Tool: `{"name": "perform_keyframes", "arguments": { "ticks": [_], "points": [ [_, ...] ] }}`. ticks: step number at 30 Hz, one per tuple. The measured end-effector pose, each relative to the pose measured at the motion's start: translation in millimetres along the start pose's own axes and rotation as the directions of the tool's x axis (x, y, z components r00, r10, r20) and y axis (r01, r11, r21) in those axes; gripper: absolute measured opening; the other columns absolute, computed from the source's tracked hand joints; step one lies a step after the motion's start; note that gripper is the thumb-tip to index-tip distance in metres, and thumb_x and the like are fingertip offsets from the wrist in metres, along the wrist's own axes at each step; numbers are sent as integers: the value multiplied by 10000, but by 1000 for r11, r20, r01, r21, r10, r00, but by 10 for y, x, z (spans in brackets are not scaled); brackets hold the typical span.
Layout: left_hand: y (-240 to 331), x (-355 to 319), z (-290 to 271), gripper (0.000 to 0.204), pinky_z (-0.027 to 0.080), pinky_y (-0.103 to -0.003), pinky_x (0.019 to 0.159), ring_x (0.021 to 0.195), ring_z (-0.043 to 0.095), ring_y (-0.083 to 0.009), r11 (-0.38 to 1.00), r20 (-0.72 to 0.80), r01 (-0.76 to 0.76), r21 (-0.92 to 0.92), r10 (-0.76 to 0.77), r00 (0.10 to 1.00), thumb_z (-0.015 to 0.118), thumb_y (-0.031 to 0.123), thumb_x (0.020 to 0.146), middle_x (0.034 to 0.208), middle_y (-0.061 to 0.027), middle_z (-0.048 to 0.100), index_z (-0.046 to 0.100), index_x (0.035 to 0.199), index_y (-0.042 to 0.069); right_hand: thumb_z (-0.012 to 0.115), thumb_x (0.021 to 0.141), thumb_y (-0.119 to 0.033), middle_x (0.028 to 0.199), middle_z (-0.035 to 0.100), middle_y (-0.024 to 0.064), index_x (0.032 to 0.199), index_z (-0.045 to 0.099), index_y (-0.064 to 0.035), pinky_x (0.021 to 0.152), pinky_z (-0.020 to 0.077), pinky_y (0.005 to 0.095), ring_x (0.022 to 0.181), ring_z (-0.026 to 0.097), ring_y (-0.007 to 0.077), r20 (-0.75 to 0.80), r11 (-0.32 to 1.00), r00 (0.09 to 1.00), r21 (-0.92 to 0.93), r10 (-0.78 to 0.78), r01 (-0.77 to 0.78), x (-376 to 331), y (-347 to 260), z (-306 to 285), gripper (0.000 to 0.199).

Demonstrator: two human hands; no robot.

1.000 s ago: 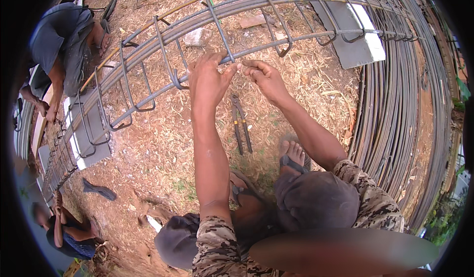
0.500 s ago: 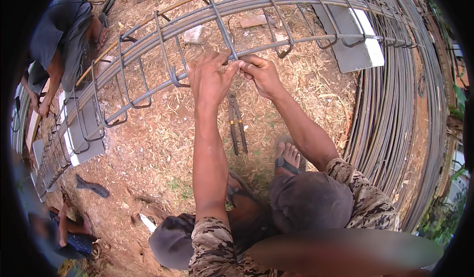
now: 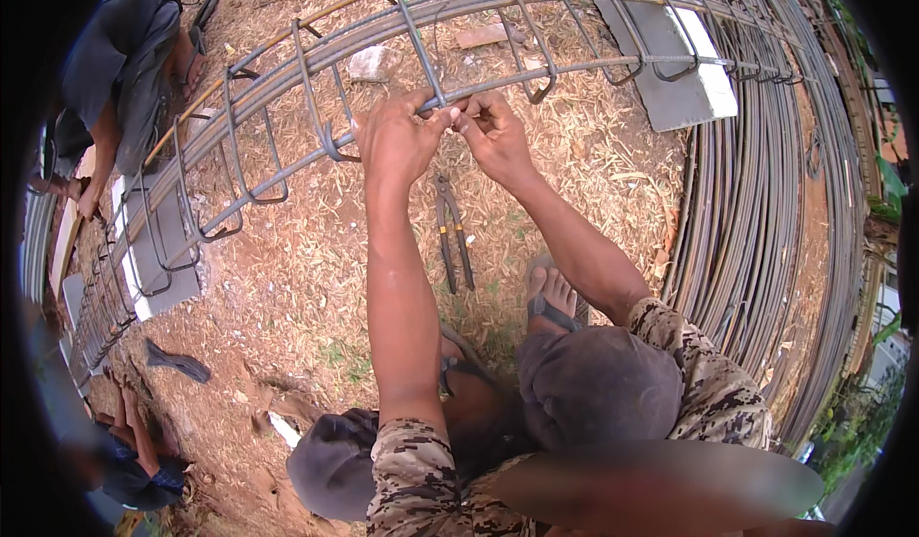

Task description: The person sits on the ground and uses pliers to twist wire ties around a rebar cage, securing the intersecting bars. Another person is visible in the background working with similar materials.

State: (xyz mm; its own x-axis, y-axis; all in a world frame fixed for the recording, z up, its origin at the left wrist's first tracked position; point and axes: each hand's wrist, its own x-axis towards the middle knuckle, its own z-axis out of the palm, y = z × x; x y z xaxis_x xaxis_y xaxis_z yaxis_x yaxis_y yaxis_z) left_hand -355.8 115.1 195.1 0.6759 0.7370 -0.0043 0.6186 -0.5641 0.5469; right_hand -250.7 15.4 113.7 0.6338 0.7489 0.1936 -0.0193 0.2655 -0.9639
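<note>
Barely apart at the upper centre of the frame, a worker's left hand (image 3: pixel 394 140) and right hand (image 3: pixel 498 140) meet at a steel joint. The left curls over the lower bar (image 3: pixel 493 81) with its fingertips partly hidden, so how firmly it closes cannot be told; the right bends its thumb and fingers inward, and anything between them is too small to make out. The joint, where a square stirrup (image 3: pixel 414 41) crosses that bar, lies just above the meeting fingertips, nearer the left hand. The bar's long axis climbs from the left of the frame toward the upper right; the stirrup's near side slants down across it from the top. Below the hands, pliers (image 3: pixel 452 235) with orange-banded handles lie on the straw-strewn ground (image 3: pixel 306 279), head pointing up toward the joint. Beyond, long steel rods (image 3: pixel 732 212) fill the right side, and a bending co-worker (image 3: pixel 120 58) occupies the upper left.
</note>
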Motion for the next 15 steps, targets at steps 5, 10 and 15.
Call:
{"name": "perform_keyframes", "arguments": {
  "ticks": [5, 10, 15],
  "points": [
    [-28, -12, 45, 518, 274, -520, 1095, 1182, 590, -310, 1000, -30, -17, 25, 18, 999, 723, 512, 812, 1238, -122, 661, 712, 1158, 128, 572, 953, -66, 1280, 591, 257, 1522, 310, -190, 951, 516, 406, 1137, 622, 372, 290, 864, 952, -499, 94, 67, 106, -246, -159, 638],
    [-57, 13, 70, 536, 258, -538, 1109, 1192, 586, -314, 998, -10, -15, 54, 15, 1000, 715, 535, 811, 1253, -122, 654, 708, 1175, 142, 484, 936, -14, 1445, 445, 257, 1535, 267, -132, 1098, 403, 455, 1293, 485, 411, 379, 784, 919, -600, 104, 159, 268, -346, -200, 648],
    [-23, 11, 37, 574, 255, -561, 1115, 1209, 580, -305, 998, 7, 19, 64, -19, 1000, 713, 569, 798, 1266, -133, 645, 705, 1184, 144, 409, 922, 62, 1478, 425, 225, 1497, 342, -76, 1120, 383, 427, 1344, 448, 354, 430, 847, 903, -487, 21, 213, 271, -271, -149, 595]
  ]
}}
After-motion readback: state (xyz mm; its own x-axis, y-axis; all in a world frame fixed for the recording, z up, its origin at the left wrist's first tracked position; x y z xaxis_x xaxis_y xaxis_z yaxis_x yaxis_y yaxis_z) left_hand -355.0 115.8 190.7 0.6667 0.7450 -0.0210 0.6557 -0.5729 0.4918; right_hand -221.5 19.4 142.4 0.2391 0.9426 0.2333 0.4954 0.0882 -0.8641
